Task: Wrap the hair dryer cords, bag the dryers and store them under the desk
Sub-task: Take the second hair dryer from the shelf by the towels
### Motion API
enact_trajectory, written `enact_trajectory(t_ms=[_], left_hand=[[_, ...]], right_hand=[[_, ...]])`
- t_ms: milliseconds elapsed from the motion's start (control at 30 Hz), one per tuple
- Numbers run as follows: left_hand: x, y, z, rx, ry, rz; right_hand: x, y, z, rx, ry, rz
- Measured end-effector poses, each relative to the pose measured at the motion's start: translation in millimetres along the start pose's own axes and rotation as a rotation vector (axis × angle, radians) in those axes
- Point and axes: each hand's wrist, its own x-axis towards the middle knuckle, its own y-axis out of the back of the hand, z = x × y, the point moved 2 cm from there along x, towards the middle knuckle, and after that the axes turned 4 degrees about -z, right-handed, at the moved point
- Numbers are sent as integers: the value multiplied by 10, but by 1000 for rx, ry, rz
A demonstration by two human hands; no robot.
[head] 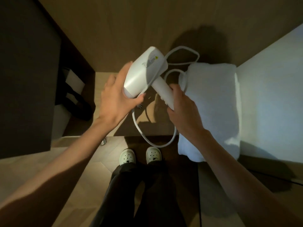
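A white hair dryer (144, 72) is held in the air above a low wooden surface (127, 123). My left hand (117, 97) grips the front end of its barrel from below and the side. My right hand (182, 105) is wrapped round its handle. The white cord (154, 143) hangs loose from the handle in a big loop below my hands. More of it lies in loops behind the dryer, against the wooden wall. Its plug shows as a small dark shape under my left thumb.
A folded white towel or pillow (211, 105) lies right of the dryer, beside a white bed (270, 99). A dark desk (27, 71) fills the left side, with a white bag with black handles (73, 95) under it. My feet in pale clogs (141, 155) stand on the wooden floor.
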Motion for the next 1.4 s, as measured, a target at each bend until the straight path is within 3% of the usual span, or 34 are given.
enact_trajectory(t_ms=[433, 700, 833, 1133, 1400], left_hand=[[-795, 1132, 972, 70, -100, 127], [-1918, 1464, 1434, 76, -103, 194], [-2554, 1636, 1592, 73, -83, 252], [-3627, 2268, 1639, 88, -11, 393], [-4300, 2964, 1175, 123, 66, 444]], right_hand=[[-852, 1098, -774, -34, 127, 133], [-1891, 1417, -1076, -38, 237, 160], [-2407, 1542, -1250, -54, 277, 73], [-3113, 1643, -2013, -64, 461, 55], [-3426, 1313, -2929, -43, 572, 47]])
